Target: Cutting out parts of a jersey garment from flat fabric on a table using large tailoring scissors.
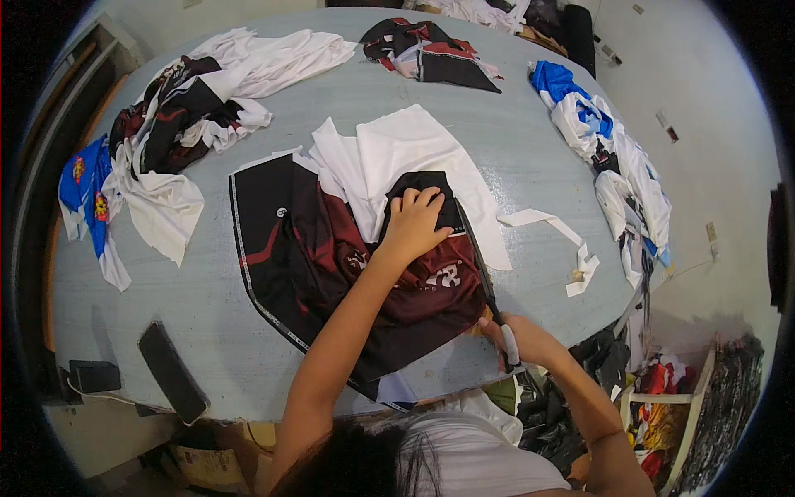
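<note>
While left hand (411, 225) pins fabric (348, 273), scissors (484, 277) cut its edge.

Scissors (489, 286) handles hidden inside right hand (520, 338); maroon-black jersey (364, 290) print partly covered by left hand (414, 224); print too small to read.

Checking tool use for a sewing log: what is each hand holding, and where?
The right hand grips long scissors by the handles. The left hand holds nothing; it presses flat on the black-and-maroon fabric.

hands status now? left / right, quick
Left hand: open, pressed flat on the dark red and black fabric.
Right hand: closed on the scissors at the fabric's edge.
</note>
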`<state>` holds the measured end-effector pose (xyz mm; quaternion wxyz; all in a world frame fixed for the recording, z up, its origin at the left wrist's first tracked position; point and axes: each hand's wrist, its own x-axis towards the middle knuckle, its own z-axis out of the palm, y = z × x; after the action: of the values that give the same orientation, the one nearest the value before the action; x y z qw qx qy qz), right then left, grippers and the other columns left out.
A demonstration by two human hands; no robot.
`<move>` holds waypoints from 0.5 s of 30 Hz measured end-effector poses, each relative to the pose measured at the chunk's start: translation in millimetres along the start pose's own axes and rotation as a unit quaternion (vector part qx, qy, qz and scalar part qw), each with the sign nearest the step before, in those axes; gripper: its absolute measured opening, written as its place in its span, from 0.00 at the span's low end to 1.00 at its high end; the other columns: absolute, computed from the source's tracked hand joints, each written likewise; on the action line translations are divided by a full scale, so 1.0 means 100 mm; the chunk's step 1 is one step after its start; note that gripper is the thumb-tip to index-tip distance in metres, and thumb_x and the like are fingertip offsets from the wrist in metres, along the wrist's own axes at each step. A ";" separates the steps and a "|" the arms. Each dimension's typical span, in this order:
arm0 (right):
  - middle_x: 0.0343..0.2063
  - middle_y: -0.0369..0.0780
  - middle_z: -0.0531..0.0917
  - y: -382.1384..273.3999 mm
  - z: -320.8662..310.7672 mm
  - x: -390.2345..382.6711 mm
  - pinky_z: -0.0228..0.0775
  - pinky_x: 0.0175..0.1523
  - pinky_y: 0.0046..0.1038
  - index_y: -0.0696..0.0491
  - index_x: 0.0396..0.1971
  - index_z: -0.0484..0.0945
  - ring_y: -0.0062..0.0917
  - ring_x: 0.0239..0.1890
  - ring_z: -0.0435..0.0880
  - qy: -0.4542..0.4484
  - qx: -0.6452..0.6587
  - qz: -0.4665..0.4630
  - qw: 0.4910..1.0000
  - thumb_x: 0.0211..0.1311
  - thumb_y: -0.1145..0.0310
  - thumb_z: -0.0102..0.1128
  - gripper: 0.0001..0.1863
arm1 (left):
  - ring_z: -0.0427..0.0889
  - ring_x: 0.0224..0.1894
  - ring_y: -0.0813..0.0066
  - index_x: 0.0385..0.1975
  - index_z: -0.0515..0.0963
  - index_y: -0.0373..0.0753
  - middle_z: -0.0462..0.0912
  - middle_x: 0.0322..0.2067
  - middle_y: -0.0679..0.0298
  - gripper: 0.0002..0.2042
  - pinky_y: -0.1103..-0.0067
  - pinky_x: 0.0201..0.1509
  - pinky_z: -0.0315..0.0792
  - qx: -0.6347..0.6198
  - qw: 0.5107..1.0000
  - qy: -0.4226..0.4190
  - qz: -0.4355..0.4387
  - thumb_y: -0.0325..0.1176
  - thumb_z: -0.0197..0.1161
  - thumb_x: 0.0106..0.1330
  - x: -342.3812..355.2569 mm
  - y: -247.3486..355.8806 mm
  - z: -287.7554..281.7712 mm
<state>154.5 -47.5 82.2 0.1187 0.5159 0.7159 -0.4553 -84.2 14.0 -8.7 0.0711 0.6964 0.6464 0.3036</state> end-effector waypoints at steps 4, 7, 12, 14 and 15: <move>0.13 0.43 0.76 -0.06 -0.09 0.08 0.69 0.24 0.29 0.63 0.31 0.72 0.29 0.16 0.79 -0.024 0.024 -0.002 0.999 0.61 0.38 0.37 0.36 | 0.61 0.54 0.64 0.51 0.70 0.38 0.66 0.55 0.66 0.31 0.67 0.55 0.55 0.001 1.000 0.000 0.001 0.48 0.65 0.48 -0.01 0.00 0.00; 0.12 0.43 0.76 -0.09 -0.12 0.14 0.69 0.24 0.29 0.62 0.30 0.73 0.29 0.16 0.79 -0.028 0.025 0.008 0.999 0.62 0.39 0.38 0.35 | 0.61 0.54 0.64 0.52 0.70 0.37 0.65 0.56 0.66 0.32 0.67 0.55 0.54 -0.007 1.000 -0.003 -0.002 0.48 0.65 0.48 -0.01 -0.01 0.00; 0.11 0.37 0.73 0.10 -0.02 0.25 0.68 0.20 0.23 0.58 0.27 0.68 0.23 0.13 0.77 0.005 0.010 -0.057 0.998 0.62 0.41 0.40 0.29 | 0.61 0.54 0.64 0.52 0.70 0.37 0.65 0.56 0.66 0.32 0.67 0.55 0.54 -0.007 1.000 -0.011 -0.004 0.48 0.65 0.47 0.01 0.01 0.00; 0.11 0.38 0.74 0.04 -0.04 0.23 0.67 0.19 0.23 0.58 0.27 0.68 0.23 0.14 0.78 -0.018 -0.002 -0.044 0.999 0.62 0.40 0.39 0.30 | 0.61 0.54 0.64 0.52 0.70 0.37 0.65 0.56 0.66 0.32 0.67 0.55 0.54 -0.007 1.000 -0.013 -0.004 0.49 0.65 0.47 -0.01 0.01 0.00; 0.11 0.38 0.74 -0.03 -0.07 0.21 0.67 0.19 0.23 0.58 0.27 0.68 0.23 0.14 0.78 -0.019 -0.001 -0.043 0.999 0.62 0.40 0.39 0.30 | 0.61 0.54 0.64 0.53 0.69 0.37 0.65 0.56 0.66 0.33 0.67 0.55 0.54 -0.007 1.000 -0.015 -0.005 0.49 0.65 0.47 -0.01 -0.01 0.00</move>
<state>145.0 -29.3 73.9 0.1130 0.4754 0.7358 -0.4688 -84.6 13.2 -9.3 0.0871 0.6967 0.6469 0.2976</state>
